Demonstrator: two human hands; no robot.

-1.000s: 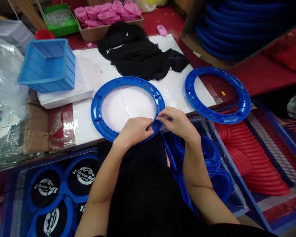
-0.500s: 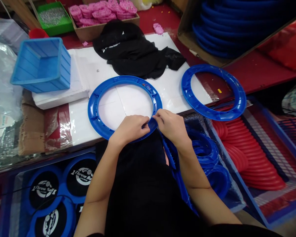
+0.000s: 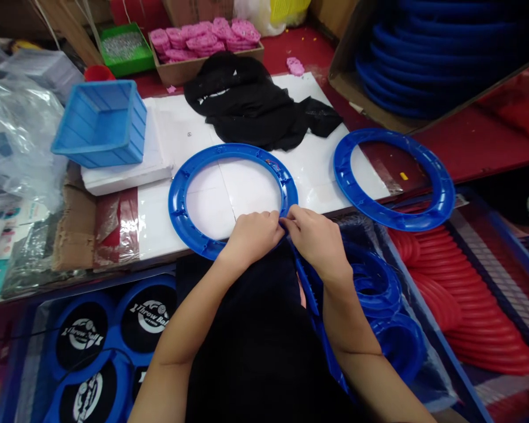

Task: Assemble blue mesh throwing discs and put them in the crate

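A blue plastic ring point(image 3: 179, 217) lies on the white sheet at the table's front edge, its ribbed side up. My left hand point(image 3: 256, 235) is closed over its near right rim. Right beside it, my right hand point(image 3: 314, 238) pinches at the same part of the rim, fingertips together; whether something small is between them is hidden. A second blue ring point(image 3: 394, 220) rests to the right, partly over the table edge. Black fabric pieces point(image 3: 255, 108) lie heaped beyond the first ring.
A light blue bin point(image 3: 99, 147) stands at left on white slabs. Behind are a green tray point(image 3: 130, 61) of small metal parts and a carton point(image 3: 176, 73) of pink pieces. Below the table sit crates with Throw Ball discs point(image 3: 81, 335), blue rings and red rings point(image 3: 480, 311).
The view has shifted, so the scene sits slightly lower and to the right. My left hand has closed in against my right hand at the ring's rim.
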